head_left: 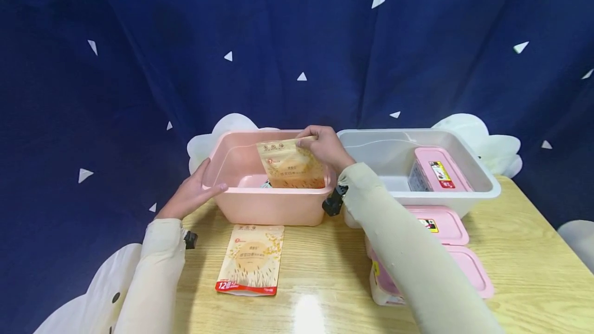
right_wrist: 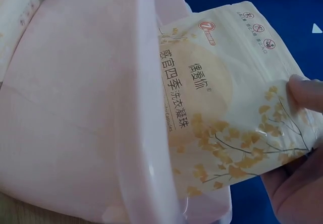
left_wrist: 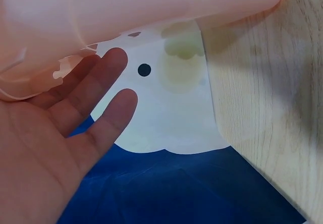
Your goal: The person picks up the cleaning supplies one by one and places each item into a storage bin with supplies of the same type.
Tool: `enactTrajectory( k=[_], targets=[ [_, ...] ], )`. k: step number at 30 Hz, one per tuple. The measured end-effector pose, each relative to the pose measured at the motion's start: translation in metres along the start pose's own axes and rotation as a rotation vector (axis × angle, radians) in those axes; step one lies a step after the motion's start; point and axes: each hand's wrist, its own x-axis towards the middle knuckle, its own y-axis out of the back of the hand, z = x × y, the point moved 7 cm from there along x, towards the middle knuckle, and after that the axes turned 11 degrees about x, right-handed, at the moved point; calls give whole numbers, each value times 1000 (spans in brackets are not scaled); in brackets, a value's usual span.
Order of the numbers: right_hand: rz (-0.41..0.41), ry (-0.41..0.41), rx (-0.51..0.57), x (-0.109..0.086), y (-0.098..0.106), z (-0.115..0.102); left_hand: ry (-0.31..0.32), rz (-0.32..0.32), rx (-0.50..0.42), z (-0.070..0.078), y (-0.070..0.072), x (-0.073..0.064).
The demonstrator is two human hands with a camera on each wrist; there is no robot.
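Observation:
My right hand (head_left: 325, 147) pinches the top corner of a cream pouch of laundry capsules (head_left: 292, 166), thumb on the printed face. Tilted, the pouch has its lower part down inside the pink bin (head_left: 269, 207), behind the front rim. The right wrist view shows the thumb (right_wrist: 305, 93) at the pouch's edge. At the bin's left end, my left hand (head_left: 192, 192) rests against the rim with fingers extended; the left wrist view shows straight fingers (left_wrist: 108, 65) beside the bin wall. A second, similar pouch (head_left: 252, 259) lies face up on the table before the bin.
A white bin (head_left: 417, 197) stands to the right, holding a pink-lidded box (head_left: 441, 169). More pink-lidded boxes (head_left: 468, 267) sit in front of it, partly behind my right sleeve. A dark blue curtain (head_left: 297, 30) hangs behind the wooden table (head_left: 334, 282).

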Motion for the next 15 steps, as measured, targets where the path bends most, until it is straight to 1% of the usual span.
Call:
enactTrajectory(
  k=[8, 15],
  targets=[
    [-35, -22, -4, -1, -4, 9, 22, -14, 7, -2, -2, 0],
    [-60, -6, 31, 0, -13, 12, -2, 6, -7, -1, -1, 0]
  ],
)
